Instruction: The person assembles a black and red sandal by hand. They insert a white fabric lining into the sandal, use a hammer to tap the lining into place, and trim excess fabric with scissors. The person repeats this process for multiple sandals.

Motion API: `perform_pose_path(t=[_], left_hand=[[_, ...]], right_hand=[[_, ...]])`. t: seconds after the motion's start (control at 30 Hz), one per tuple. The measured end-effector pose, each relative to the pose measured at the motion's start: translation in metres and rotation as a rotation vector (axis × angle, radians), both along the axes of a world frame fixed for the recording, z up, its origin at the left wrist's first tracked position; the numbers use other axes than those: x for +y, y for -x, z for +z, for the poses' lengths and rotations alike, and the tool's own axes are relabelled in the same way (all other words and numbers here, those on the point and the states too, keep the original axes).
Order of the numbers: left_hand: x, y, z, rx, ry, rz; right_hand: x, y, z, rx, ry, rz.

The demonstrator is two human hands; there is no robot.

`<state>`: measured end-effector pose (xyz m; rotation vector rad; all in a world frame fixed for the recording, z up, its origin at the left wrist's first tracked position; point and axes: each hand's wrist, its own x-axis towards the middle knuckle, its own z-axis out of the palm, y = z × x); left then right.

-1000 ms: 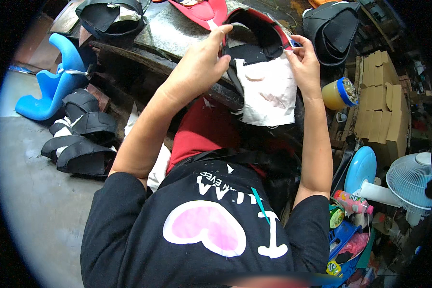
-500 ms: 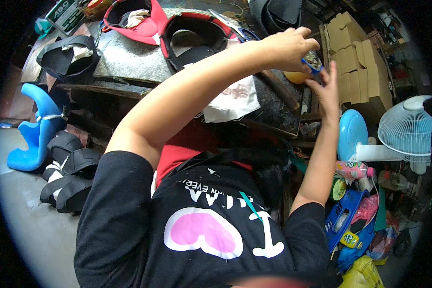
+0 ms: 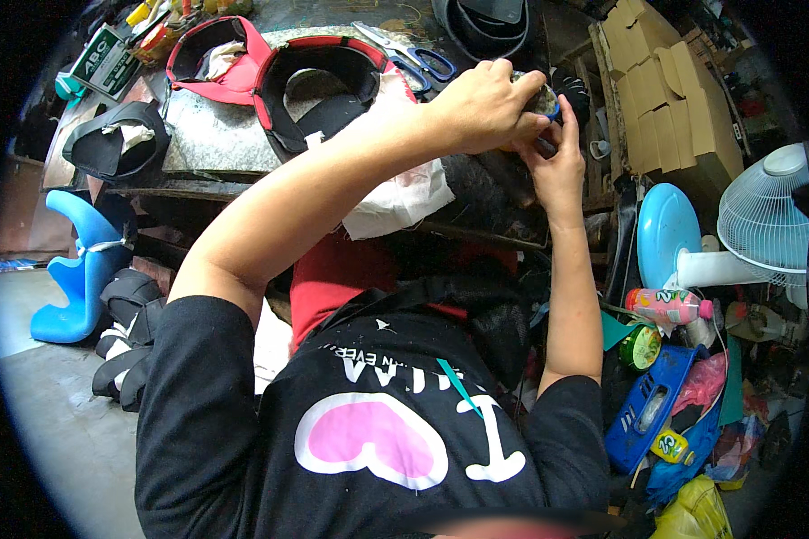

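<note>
My left hand (image 3: 481, 112) reaches over the bench with its fingers wrapped over a small round container with a blue rim (image 3: 548, 101). Something mottled and greyish shows inside that rim. On the container's near side, my right hand (image 3: 555, 171) touches it with thumb and fingers. The hands cover most of the container. Left of them lie blue-handled scissors (image 3: 413, 61), a black cap with red edging (image 3: 319, 85) and a red cap (image 3: 216, 65). Under my left forearm, a piece of white cloth (image 3: 400, 205) hangs over the bench edge.
A black cap (image 3: 121, 139) sits at the bench's left end. Cardboard boxes (image 3: 674, 108) are stacked at the right, above a white fan (image 3: 768, 216) and a blue crate (image 3: 652, 404). A blue plastic form (image 3: 81, 269) stands at left, beside several stacked black caps (image 3: 126, 332).
My view has shifted, so the caps appear further left and more of the scissors shows. My right hand's fingers, spread wider before, have drawn in around the container.
</note>
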<state>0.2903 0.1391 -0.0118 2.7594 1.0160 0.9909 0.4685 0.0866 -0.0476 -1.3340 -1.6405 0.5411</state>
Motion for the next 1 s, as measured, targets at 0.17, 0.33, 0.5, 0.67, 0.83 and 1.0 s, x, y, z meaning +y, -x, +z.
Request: perform_pose_path(t=[0.17,0.33,0.5,0.67,0.83,1.0], left_hand=[[0.003,-0.005,-0.003,-0.040,0.020,0.080],[0.007,-0.012,-0.012,-0.137,-0.063,0.158],[0.007,-0.013,-0.007,0.022,-0.038,0.160],[0.013,-0.007,0.020,0.158,-0.118,0.033],[0.016,-0.014,0.029,0.336,0.022,-0.018],[0.011,-0.027,0.028,0.177,-0.083,0.137]], right_hand=[[0.008,-0.007,-0.008,0.023,-0.012,0.031],[0.011,-0.008,-0.016,0.089,0.000,0.065],[0.013,-0.017,-0.015,0.037,-0.011,0.124],[0.020,-0.024,-0.005,-0.090,0.116,0.230],[0.024,-0.007,-0.015,-0.294,0.037,0.032],[0.017,0.003,-0.023,-0.359,-0.174,-0.064]])
